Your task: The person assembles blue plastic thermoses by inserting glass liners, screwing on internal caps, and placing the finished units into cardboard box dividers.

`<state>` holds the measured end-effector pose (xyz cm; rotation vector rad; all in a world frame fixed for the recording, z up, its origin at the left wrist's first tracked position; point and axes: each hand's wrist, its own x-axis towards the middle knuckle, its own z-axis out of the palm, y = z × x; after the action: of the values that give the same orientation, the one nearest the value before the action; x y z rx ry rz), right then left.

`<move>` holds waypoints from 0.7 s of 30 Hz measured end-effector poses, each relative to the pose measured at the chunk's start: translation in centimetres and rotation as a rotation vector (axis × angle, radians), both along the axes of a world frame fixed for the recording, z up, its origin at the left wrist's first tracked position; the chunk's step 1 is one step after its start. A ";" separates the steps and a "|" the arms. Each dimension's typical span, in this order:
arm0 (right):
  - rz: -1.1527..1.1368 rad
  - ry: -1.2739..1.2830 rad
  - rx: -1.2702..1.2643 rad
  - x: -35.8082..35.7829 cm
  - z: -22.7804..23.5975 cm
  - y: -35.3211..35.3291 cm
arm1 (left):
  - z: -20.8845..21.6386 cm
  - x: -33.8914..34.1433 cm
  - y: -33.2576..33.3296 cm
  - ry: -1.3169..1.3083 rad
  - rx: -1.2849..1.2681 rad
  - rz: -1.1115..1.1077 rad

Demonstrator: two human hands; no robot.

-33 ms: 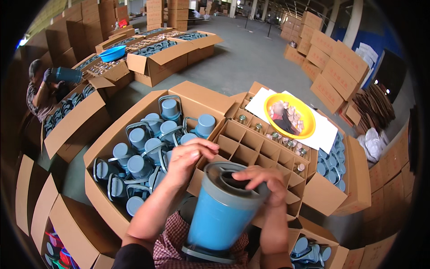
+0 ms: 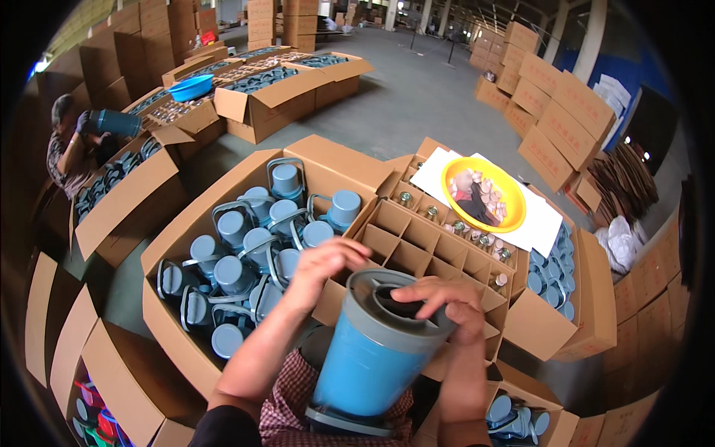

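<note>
Hands apart, barely shifted since earlier: right hand [image 2: 447, 302] clasps the tilted blue container [image 2: 369, 365] by its rim above the lap; left hand [image 2: 316, 274], fingers loose, hovers beside the divided carton's open cells [image 2: 408, 257].

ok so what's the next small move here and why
I'd probably bring the left hand down to steady the side of the blue container: that hand appears to be off it, raised near the divided carton, while the right hand alone seems to be on the grey top, by its dark opening.
</note>
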<state>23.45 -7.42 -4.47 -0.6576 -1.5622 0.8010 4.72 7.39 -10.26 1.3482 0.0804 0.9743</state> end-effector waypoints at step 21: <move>-0.592 0.143 -0.421 4.5 -0.2 -4.1 | -4.8 -5.8 -12.0 0.657 -0.066 0.012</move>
<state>27.94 -11.49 -4.69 -1.2665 -0.9854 0.7022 -1.12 -4.58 -15.05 1.5592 0.6121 0.4987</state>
